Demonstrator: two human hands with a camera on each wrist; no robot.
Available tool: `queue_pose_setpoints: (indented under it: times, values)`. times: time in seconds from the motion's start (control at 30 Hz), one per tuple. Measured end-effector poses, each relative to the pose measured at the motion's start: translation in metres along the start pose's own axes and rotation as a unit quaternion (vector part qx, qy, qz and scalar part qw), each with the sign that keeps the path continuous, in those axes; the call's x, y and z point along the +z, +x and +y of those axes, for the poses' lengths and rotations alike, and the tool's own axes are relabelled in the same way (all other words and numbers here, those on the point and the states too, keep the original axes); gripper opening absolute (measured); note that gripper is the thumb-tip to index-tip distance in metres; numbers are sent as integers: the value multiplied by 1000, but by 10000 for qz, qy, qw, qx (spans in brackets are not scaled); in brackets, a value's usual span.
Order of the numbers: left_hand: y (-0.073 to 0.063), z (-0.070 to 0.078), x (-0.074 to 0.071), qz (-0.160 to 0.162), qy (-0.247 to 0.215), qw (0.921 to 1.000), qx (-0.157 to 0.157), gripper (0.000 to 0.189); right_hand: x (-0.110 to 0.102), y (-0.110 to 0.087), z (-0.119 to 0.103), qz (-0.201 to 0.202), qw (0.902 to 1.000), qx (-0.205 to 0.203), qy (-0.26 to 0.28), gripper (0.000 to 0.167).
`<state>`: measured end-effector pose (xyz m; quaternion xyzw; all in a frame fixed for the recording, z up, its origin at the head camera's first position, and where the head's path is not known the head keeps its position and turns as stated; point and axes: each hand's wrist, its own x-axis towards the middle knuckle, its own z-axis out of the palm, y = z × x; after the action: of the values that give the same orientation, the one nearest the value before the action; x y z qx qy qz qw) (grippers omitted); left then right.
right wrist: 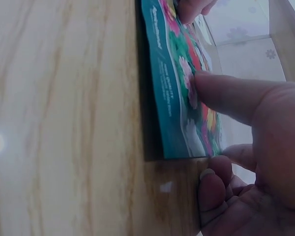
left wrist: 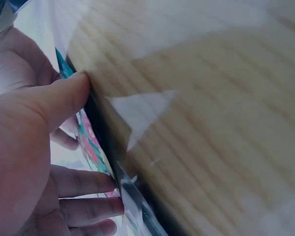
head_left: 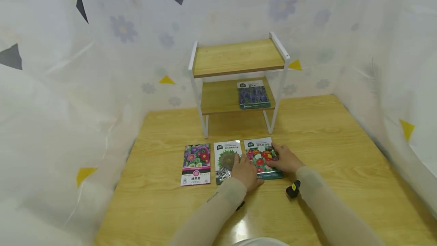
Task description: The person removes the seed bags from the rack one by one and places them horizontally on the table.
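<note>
In the head view three seed packets lie in a row on the table. The right one, a seed packet with red and white flowers (head_left: 260, 158), has a hand at each side. My right hand (head_left: 286, 159) grips its right edge, thumb on the printed front and fingers at the side. Straight fingers of my left hand (head_left: 245, 172) reach over the middle packet with a large round flower head (head_left: 223, 157); in the left wrist view its thumb (left wrist: 71, 98) lies by the red-flower packet's lower edge. To the left lies a pink-and-purple flower packet (head_left: 196, 164).
Behind the row stands a two-tier shelf (head_left: 239, 58) with a white frame and wooden boards. A purple-flower seed packet (head_left: 253, 95) lies on its lower board, toward the right. White patterned sheeting (head_left: 123, 67) hangs around the wooden table (head_left: 160, 215).
</note>
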<state>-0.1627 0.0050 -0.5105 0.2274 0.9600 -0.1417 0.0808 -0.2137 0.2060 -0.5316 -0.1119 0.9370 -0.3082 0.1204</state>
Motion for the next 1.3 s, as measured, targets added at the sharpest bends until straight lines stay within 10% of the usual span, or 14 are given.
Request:
queue_pose_setpoints:
  times: [0.57,0.93,1.3]
  values:
    - [0,-19,-16,773,-408,9962,24,102,-7,-5,0,160,9983,-230,508,92]
    - [2,-84,-67,2260,-1548,9617,-19,76,-29,-17,-9,342,9869,-222,1559,73]
    - [28,-122,-106,2387,-2522,9373,-299,79,-69,-8,-73,1418,9752,-1450,892,61]
